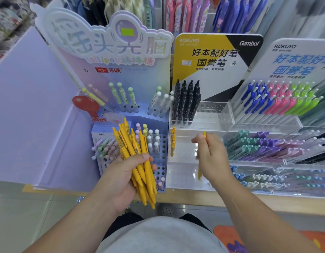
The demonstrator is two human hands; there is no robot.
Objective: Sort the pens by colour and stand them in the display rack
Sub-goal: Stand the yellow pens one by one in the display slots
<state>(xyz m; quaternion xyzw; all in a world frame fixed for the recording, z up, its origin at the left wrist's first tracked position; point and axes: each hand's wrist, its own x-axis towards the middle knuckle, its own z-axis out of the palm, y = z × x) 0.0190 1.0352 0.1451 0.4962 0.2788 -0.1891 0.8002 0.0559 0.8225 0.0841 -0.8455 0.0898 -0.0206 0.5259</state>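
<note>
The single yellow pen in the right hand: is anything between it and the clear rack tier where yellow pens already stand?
Nothing visible blocks it. The right hand holds the single yellow pen over the clear acrylic rack tier, right of the few standing yellow pens. The space between looks free; the black pens stand a tier higher, behind.

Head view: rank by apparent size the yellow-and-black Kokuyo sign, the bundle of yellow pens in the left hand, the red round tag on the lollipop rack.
1. Yellow-and-black Kokuyo sign, clearly largest.
2. Bundle of yellow pens in the left hand; nearness to the camera inflates it.
3. Red round tag, smallest.
</note>
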